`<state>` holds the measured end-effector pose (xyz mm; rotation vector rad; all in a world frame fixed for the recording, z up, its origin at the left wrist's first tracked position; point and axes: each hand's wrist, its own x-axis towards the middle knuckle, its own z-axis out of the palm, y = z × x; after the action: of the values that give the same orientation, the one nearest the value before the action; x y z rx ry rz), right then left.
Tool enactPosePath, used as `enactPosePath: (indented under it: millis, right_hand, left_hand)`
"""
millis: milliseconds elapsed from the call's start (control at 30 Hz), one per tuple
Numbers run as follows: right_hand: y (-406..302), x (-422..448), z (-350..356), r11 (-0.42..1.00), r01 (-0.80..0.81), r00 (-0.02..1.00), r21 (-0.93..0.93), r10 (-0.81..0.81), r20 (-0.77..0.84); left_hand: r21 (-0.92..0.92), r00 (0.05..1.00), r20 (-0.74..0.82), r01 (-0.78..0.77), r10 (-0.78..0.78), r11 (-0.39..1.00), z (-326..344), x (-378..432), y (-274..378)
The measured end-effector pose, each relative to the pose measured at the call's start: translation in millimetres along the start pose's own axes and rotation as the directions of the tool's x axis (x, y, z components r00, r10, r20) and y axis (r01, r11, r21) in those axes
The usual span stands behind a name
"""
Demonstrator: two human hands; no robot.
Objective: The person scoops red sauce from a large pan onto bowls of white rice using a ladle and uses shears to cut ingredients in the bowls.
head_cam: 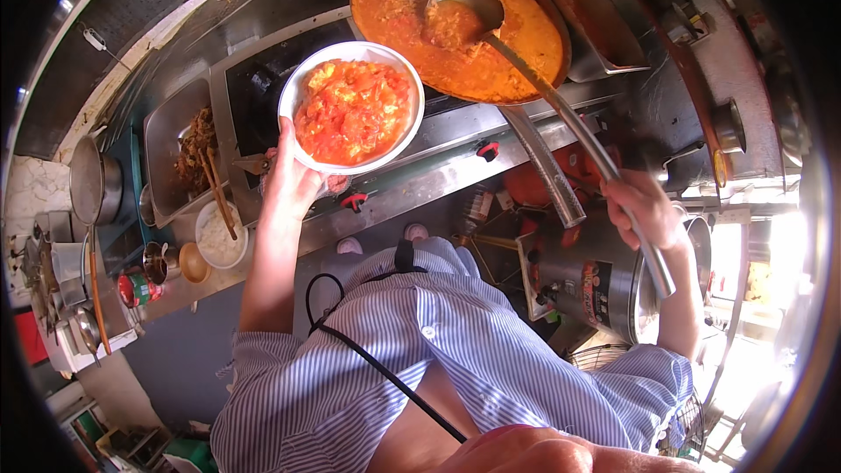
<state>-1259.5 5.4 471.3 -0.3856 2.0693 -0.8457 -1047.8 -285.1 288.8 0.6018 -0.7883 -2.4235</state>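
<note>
My left hand (299, 177) holds a white bowl (284, 102) from beneath and the side. Chunky red-orange food with yellow pieces, looking like tomato and egg (355, 112), fills the bowl. At the right, my right hand (647, 210) grips the long metal handle of a ladle (470, 3). The ladle's bowl rests in orange-red soupy food inside a wide wok (558, 72), with some of that food in it. The wok's own metal handle (545, 171) points toward me, below the ladle's shaft. The white bowl is held left of the wok, over the stove's front part.
Left on the steel counter stand a metal tray (158, 125) of brown food with wooden chopsticks (217, 194), a white bowl of rice (222, 236) and a red-green can (138, 289). Red stove knobs (355, 202) line the front. Right are a steel pan (604, 26) and a large steel pot (611, 289).
</note>
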Motion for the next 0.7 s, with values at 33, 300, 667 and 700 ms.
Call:
enactPosePath:
  millis: [33,300,667,700]
  right_hand:
    - [3,-1,5,0.999,0.011,1.000,-0.053,-0.012,-0.025]
    - [44,-25,20,0.734,0.190,0.887,-0.652,-0.413,-0.207]
    - [19,-25,9,0.958,-0.116,0.993,-0.261,0.110,-0.035]
    - [18,-21,4,0.987,-0.076,0.996,-0.140,0.082,0.037]
  left_hand:
    - [0.006,1.000,-0.007,0.002,-0.002,1.000,-3,-2,2]
    - [0.042,1.000,-0.012,-0.010,0.011,0.999,0,-9,7]
    - [0.034,0.999,-0.032,-0.019,0.020,0.999,0,-3,6]
    - [0.042,0.999,-0.033,-0.021,0.022,0.999,1,-2,6]
